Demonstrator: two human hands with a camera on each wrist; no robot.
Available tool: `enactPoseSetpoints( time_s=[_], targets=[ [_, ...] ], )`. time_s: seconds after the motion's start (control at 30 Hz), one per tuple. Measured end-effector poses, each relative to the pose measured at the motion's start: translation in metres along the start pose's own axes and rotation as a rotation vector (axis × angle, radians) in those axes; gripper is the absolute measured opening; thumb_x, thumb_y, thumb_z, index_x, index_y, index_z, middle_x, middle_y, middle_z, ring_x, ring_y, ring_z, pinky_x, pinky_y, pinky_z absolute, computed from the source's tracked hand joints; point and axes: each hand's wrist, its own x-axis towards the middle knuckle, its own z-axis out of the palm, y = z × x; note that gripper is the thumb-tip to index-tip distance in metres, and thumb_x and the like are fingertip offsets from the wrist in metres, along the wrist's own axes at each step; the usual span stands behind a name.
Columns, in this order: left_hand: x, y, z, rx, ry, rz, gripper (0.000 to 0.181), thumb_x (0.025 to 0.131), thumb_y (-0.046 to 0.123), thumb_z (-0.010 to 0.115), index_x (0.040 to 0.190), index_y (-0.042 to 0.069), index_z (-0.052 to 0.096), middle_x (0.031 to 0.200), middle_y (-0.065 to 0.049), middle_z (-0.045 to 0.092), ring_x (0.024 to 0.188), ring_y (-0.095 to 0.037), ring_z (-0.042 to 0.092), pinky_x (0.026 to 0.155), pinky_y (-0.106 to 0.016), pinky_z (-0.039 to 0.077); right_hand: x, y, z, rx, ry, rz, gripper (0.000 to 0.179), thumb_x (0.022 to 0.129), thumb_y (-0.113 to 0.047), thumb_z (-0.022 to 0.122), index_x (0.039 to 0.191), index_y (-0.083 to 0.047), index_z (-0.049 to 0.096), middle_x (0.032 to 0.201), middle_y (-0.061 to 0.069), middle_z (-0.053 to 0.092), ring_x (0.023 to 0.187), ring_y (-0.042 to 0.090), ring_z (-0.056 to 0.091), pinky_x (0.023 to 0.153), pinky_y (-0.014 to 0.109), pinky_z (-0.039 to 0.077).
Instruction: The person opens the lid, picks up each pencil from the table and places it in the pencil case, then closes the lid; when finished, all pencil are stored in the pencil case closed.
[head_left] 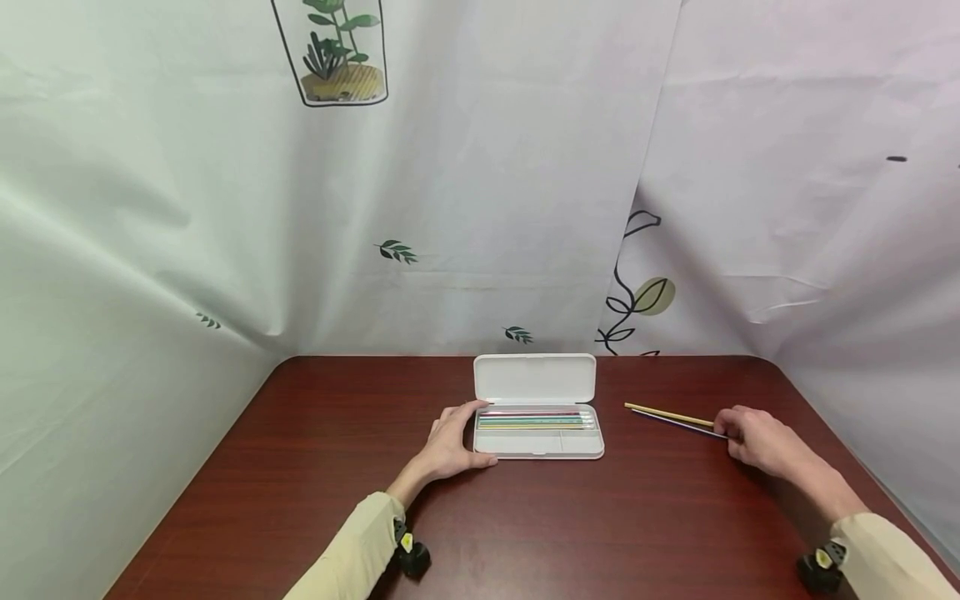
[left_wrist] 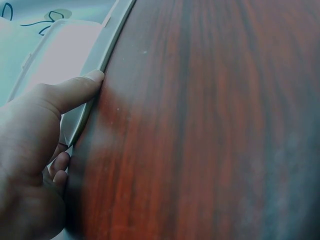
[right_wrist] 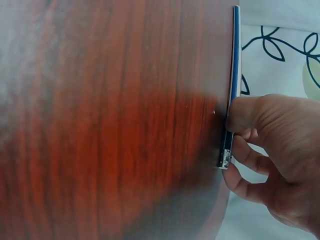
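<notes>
An opened white pencil case (head_left: 517, 446) stands at the far middle of the table, its lid (head_left: 535, 377) raised at the back. Several coloured pencils (head_left: 534, 421) lie side by side in its rear compartment. My left hand (head_left: 444, 446) grips the case's left end, thumb on the front edge, fingers toward the back. To the right, my right hand (head_left: 768, 443) pinches a dark blue pencil (right_wrist: 235, 60) near its silver-banded end. A yellow pencil (head_left: 667, 412) lies alongside, its near end at the same fingertips; whether it is held too is hidden.
The dark red-brown wooden table (head_left: 585, 533) has rounded far corners. White cloth (head_left: 487, 208) printed with plants hangs behind it and along both sides. Each wrist carries a small black camera, such as the left camera (head_left: 415, 560).
</notes>
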Motion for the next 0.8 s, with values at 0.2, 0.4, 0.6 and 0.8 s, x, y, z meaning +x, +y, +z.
enactPoseSetpoints(
  time_s=[0.2,0.4,0.6,0.8],
  targets=[
    [-0.001,0.000,0.000,-0.012,-0.007,-0.006,0.086,0.070,0.032,0.090,0.143,0.012,0.050,0.135,-0.010,0.056,0.123,-0.033,0.043,0.095,-0.052,0.032,-0.001,0.000,-0.002,0.034,-0.038,0.024,0.024,0.072,0.005,0.068,0.087,-0.013,0.061,0.077,-0.007,0.050,0.065,0.009,0.044,0.055,0.034,0.038],
    [0.000,0.001,0.000,-0.020,-0.008,-0.011,0.086,0.070,0.031,0.091,0.143,0.012,0.050,0.135,-0.010,0.056,0.124,-0.033,0.043,0.095,-0.051,0.031,-0.002,0.001,-0.001,0.053,-0.027,0.015,0.025,0.071,0.004,0.068,0.087,-0.014,0.061,0.076,-0.006,0.051,0.065,0.006,0.044,0.055,0.032,0.037],
    [0.001,0.000,0.000,-0.009,-0.009,-0.017,0.086,0.070,0.032,0.091,0.143,0.013,0.050,0.134,-0.009,0.057,0.122,-0.031,0.044,0.094,-0.049,0.032,0.001,-0.005,-0.002,0.057,0.020,-0.032,0.027,0.070,0.004,0.070,0.085,-0.016,0.061,0.074,-0.009,0.050,0.065,0.004,0.044,0.056,0.030,0.038],
    [0.001,0.000,0.000,-0.005,-0.009,-0.018,0.086,0.069,0.031,0.091,0.143,0.013,0.050,0.133,-0.009,0.057,0.122,-0.032,0.043,0.095,-0.049,0.031,0.007,-0.016,-0.006,0.055,0.062,-0.091,0.030,0.068,0.006,0.070,0.085,-0.017,0.062,0.076,-0.011,0.049,0.065,0.003,0.044,0.056,0.029,0.038]
  ],
)
